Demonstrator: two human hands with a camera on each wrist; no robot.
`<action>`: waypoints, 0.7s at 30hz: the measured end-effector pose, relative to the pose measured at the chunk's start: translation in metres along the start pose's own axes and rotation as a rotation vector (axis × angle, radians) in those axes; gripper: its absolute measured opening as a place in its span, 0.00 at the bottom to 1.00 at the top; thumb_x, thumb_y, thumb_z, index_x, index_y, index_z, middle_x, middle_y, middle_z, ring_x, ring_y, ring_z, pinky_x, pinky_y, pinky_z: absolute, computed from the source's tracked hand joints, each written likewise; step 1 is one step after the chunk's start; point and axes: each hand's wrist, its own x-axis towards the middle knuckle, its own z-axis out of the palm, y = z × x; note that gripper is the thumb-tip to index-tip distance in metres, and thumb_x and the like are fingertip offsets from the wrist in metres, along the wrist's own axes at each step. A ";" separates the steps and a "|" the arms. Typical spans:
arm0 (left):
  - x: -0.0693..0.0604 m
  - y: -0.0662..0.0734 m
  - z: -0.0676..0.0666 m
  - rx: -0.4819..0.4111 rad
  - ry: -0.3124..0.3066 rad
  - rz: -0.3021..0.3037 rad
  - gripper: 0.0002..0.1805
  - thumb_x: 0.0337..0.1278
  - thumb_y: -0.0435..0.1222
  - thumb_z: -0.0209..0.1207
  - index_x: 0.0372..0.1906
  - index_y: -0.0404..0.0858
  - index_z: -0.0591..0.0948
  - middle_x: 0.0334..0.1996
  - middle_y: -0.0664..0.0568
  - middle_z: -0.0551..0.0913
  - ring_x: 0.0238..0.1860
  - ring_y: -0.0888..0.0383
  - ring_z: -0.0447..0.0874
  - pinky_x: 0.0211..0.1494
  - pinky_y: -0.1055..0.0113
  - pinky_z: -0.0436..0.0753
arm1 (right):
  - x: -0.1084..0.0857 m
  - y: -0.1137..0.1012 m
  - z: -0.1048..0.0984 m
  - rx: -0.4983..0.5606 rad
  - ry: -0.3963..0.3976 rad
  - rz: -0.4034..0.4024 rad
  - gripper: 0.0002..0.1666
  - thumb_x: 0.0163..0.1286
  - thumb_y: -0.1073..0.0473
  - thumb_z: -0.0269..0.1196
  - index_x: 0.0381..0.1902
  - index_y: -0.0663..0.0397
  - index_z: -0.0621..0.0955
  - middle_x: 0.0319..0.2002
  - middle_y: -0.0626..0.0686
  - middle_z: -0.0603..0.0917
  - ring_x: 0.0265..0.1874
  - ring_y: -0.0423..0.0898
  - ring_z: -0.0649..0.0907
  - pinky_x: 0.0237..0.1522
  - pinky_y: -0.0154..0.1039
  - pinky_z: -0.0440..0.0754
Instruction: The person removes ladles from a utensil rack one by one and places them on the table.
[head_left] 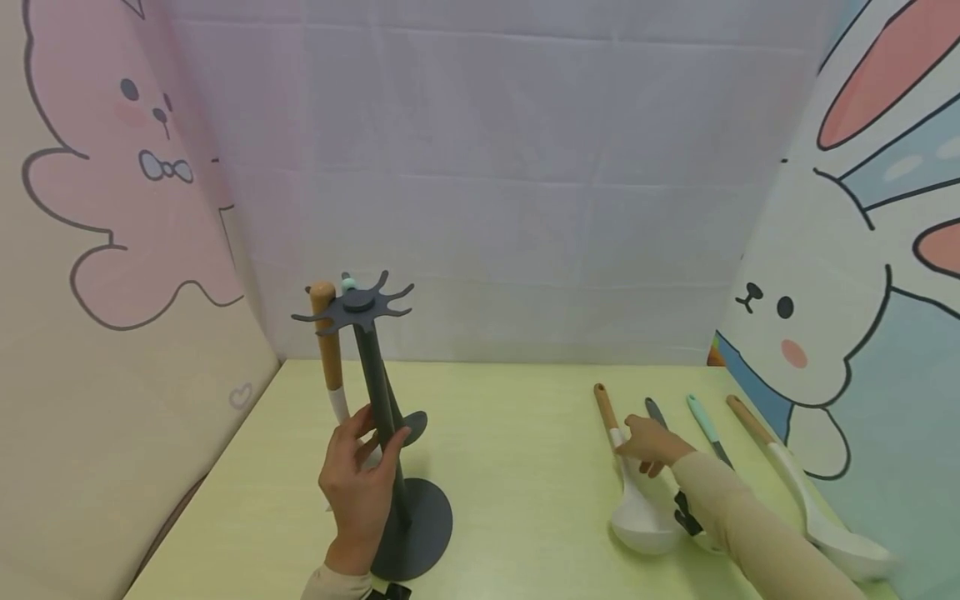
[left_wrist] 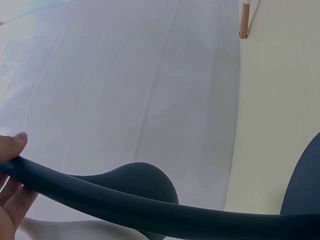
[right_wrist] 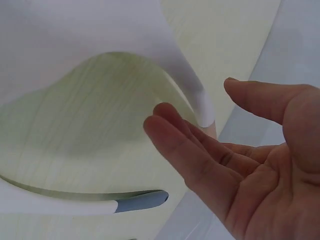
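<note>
My left hand holds the dark pole of an upright utensil stand, thumb on one side and fingers on the other. On the stand's hooked top hang a wooden-handled utensil and a dark-headed one. My right hand hovers at the neck of a white ladle with a wooden handle, thumb and fingers apart in the right wrist view. Whether it touches the ladle I cannot tell.
Right of that ladle lie a grey-handled utensil, a mint-handled one and a large white ladle with a wooden handle. The stand's round base rests on the table. Cloth walls enclose the table's back and sides.
</note>
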 end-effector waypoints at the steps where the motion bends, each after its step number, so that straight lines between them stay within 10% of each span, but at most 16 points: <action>1: 0.000 0.000 0.000 0.013 0.002 -0.003 0.31 0.23 0.12 0.74 0.46 0.20 0.81 0.37 0.33 0.82 0.45 0.67 0.83 0.45 0.75 0.82 | -0.002 -0.002 -0.002 -0.007 0.006 -0.011 0.38 0.70 0.65 0.61 0.67 0.81 0.58 0.50 0.79 0.75 0.26 0.55 0.85 0.28 0.47 0.87; 9: 0.002 0.004 0.001 0.054 0.034 -0.018 0.28 0.24 0.11 0.73 0.44 0.20 0.82 0.35 0.35 0.85 0.42 0.72 0.83 0.42 0.75 0.82 | -0.015 -0.014 -0.009 -0.170 0.137 -0.184 0.31 0.71 0.62 0.61 0.62 0.82 0.65 0.30 0.60 0.82 0.26 0.52 0.82 0.27 0.45 0.81; 21: 0.003 0.006 0.001 0.054 0.046 -0.031 0.26 0.26 0.11 0.73 0.43 0.21 0.84 0.33 0.35 0.86 0.40 0.72 0.83 0.40 0.78 0.82 | -0.032 -0.046 0.008 -0.132 0.311 -0.437 0.23 0.69 0.65 0.62 0.58 0.75 0.74 0.34 0.57 0.84 0.16 0.39 0.73 0.20 0.36 0.72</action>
